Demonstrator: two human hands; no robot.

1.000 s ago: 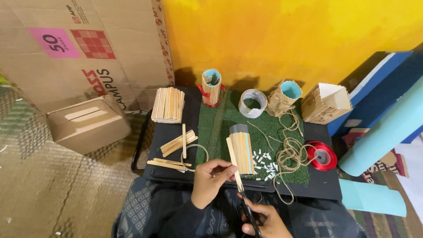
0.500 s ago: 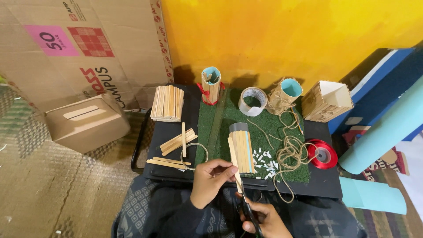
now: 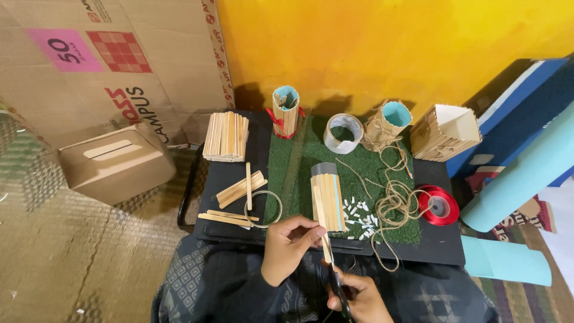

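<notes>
The left hand (image 3: 289, 246) is pinching a single wooden craft stick (image 3: 321, 222) between thumb and fingertips, clamped on its lower half. The stick's long axis is running roughly from 12 o'clock down to 6 o'clock, its upper end lying against the stick-clad tube (image 3: 327, 196) on the green turf mat (image 3: 291, 173), its lower end pointing at the person's lap. Directly at 6 o'clock from that lower end, the right hand (image 3: 357, 298) is gripping a pair of scissors (image 3: 335, 281), fingers closed through the handles, blades aiming up at 12 o'clock toward the stick's tip. Whether the blades are parted I cannot tell. The right hand is the nearer one to the stick's free end.

All this is happening at the near edge of a small black counter (image 3: 227, 173). At 10 o'clock from the left hand loose sticks (image 3: 239, 190) are lying, with a flat stack of sticks (image 3: 226, 136) beyond. At 2 o'clock jute twine (image 3: 396, 202) is curling beside a red ribbon spool (image 3: 439, 205). Small white clippings (image 3: 359, 212) are scattered just right of the tube. A yellow wall (image 3: 388, 48) and a cardboard box (image 3: 113, 167) are closing in the room.
</notes>
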